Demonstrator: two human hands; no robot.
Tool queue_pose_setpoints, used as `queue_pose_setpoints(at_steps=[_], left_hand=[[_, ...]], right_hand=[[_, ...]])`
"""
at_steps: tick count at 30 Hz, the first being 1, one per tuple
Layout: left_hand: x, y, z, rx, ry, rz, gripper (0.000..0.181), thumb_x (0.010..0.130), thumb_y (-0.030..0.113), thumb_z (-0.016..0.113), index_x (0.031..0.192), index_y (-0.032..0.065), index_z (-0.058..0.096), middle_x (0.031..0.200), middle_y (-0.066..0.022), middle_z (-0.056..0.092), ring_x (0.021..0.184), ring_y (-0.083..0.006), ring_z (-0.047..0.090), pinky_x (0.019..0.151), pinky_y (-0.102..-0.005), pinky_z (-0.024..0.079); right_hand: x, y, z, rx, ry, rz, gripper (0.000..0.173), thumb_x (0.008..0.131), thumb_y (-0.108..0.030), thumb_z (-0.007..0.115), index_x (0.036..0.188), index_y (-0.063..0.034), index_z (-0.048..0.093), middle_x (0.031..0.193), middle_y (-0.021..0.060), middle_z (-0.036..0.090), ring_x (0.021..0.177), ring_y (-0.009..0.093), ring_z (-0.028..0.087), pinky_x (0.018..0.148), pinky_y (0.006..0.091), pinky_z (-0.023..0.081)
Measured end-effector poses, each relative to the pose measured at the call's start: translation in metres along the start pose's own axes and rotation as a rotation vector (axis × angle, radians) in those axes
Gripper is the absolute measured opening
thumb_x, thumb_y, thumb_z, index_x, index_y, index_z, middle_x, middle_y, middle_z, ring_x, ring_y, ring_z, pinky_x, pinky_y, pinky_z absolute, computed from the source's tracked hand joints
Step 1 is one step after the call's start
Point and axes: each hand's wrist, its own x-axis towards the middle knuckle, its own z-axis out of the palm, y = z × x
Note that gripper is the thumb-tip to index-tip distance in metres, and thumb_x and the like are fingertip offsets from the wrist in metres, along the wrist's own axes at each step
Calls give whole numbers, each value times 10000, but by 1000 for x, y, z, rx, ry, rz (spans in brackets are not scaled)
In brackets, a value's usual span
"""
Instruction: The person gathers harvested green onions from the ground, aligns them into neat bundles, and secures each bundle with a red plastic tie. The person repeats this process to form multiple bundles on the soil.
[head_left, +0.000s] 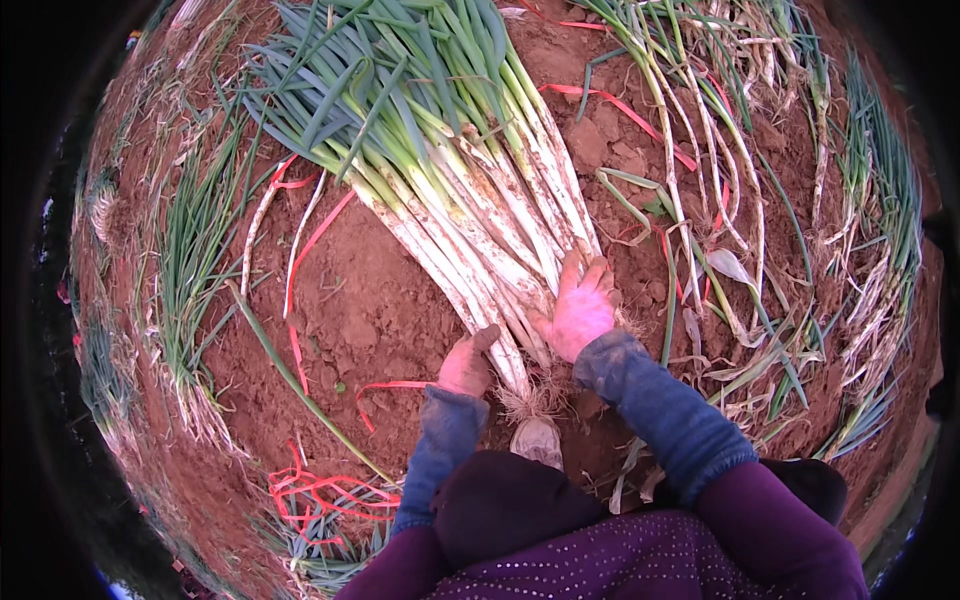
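A large bunch of long green onions (480, 202) lies on the reddish soil, green leaves toward the top and white stalks and roots toward me. My left hand (466, 365) is at the left side of the stalks near the roots, its thumb on them; its other fingers are partly hidden. On the right side of the bunch, my right hand (581, 306) lies with spread fingers against the white stalks. Red plastic ribbons (322, 232) lie on the soil left of the bunch, and another red ribbon (622, 112) lies to its right.
A tangle of red ribbon (322, 499) lies at the lower left by green leaves. Another row of green onions (195, 255) stretches along the left. Loose thin onions (682, 142) and dry leaves lie on the right, with more piles (877, 262) beyond. A shoe (537, 442) is just below the roots.
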Motion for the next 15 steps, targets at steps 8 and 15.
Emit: queue_pose_setpoints(at_steps=[8,15], left_hand=[[1,-3,-4,256,305,187,345,886,59,716,1201,-75,669,1053,-152,746,884,-275,723,847,-378,580],[8,8,31,407,358,106,391,888,23,762,1258,-52,661,1123,-140,748,955,-241,710,856,-378,550]], right_hand=[[2,0,5,-24,10,3,1203,830,-609,751,1618,36,112,1539,407,238,1416,571,324,1102,621,379],[1,1,11,-17,68,-6,1196,819,-607,761,1609,41,139,1525,405,257,1408,564,324,1109,633,359]])
